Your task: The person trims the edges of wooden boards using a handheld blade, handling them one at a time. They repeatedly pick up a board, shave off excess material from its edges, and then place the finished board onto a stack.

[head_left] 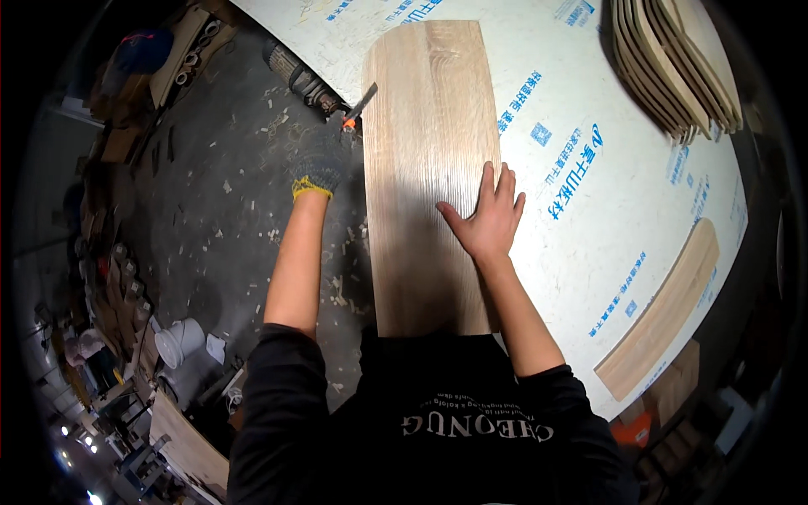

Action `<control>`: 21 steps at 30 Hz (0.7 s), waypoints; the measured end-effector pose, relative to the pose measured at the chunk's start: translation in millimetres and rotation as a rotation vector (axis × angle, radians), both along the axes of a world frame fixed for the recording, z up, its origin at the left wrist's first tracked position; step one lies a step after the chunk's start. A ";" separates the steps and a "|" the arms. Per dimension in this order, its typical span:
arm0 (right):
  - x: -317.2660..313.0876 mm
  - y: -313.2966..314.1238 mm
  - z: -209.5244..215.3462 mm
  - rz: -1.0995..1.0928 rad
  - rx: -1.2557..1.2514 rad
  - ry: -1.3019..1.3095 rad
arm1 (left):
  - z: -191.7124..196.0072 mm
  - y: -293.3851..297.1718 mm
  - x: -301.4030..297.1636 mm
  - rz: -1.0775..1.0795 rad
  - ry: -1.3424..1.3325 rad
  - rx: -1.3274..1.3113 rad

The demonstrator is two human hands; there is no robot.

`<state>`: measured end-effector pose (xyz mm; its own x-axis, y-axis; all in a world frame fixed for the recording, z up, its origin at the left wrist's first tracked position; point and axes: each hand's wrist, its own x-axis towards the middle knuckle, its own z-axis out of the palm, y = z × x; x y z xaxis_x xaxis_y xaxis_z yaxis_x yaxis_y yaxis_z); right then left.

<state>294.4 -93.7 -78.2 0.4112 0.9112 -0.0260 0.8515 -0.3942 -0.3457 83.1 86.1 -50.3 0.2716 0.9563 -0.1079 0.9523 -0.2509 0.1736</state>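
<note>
A long wood-grain board (421,109) with a rounded far left corner lies in front of me, its near end against my body. Its left edge overhangs the floor. My left hand (322,156), in a grey knitted glove with a yellow cuff, is closed around a flat file (364,103) with an orange part at its handle. The file's dark blade crosses the board's left edge near the far end. The glove's fingers are dim against the floor. Bare, my right hand (490,220) lies with spread fingers on the board's right side, fingertips by that edge.
Under the board is a white printed table sheet (555,252). Several curved wood pieces (665,67) stand stacked at far right; a curved strip (665,311) lies nearer. Scraps litter the grey floor (227,168) at left. A white bucket (179,342) stands among clutter.
</note>
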 end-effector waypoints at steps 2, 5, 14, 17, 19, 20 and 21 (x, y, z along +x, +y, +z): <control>-4.6 2.8 6.1 0.012 0.014 0.005 | -11.6 24.6 -13.6 -0.037 -0.127 0.170; -8.6 3.8 6.4 0.034 0.056 -0.002 | -11.6 60.8 -11.4 0.025 -0.186 0.141; 15.4 8.8 -5.1 0.122 0.089 0.000 | -58.8 -100.2 -15.1 0.151 -0.583 -0.105; 53.7 4.2 -7.0 0.243 0.138 -0.018 | -59.7 -163.4 20.5 0.101 -0.579 -0.087; 70.5 -16.3 -11.0 0.300 0.176 0.003 | -87.9 -218.5 38.3 0.269 -0.658 0.099; 79.5 -33.3 -11.5 0.329 0.168 0.000 | -85.0 -249.3 49.3 0.332 -0.747 0.002; 86.9 -50.9 -11.3 0.328 0.175 0.011 | -82.2 -275.3 54.6 0.396 -0.837 -0.095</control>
